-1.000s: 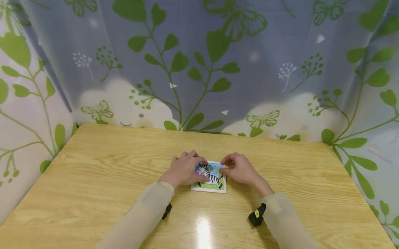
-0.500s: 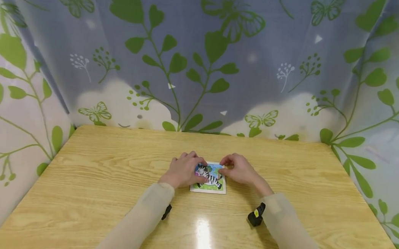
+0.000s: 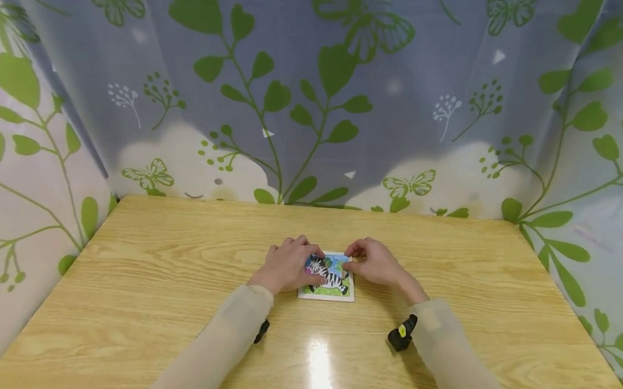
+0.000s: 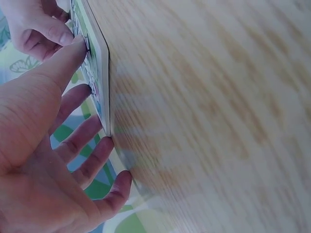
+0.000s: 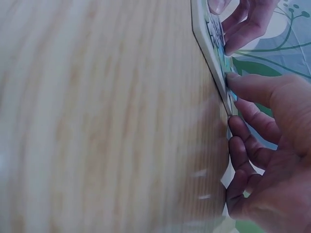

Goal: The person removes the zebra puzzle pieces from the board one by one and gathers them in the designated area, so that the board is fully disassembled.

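Note:
A small square jigsaw puzzle (image 3: pixel 329 290) with a zebra picture and a white border lies flat on the wooden table. My left hand (image 3: pixel 287 265) reaches over its left side in the head view. The left thumb (image 4: pixel 73 51) presses on the picture, while the other fingers spread loosely toward the far-left edge. At the far-right corner my right hand (image 3: pixel 377 264) has its thumb on the puzzle's face. Its curled fingers (image 5: pixel 240 127) meet the edge there, pinching the corner. Part of the picture is hidden under the left hand.
The light wooden table (image 3: pixel 180 234) surrounds the puzzle and carries a bright glare streak near its front. Behind it hangs a curtain (image 3: pixel 277 55) with green leaves and butterflies. Black wrist cameras (image 3: pixel 402 333) sit below the sleeves.

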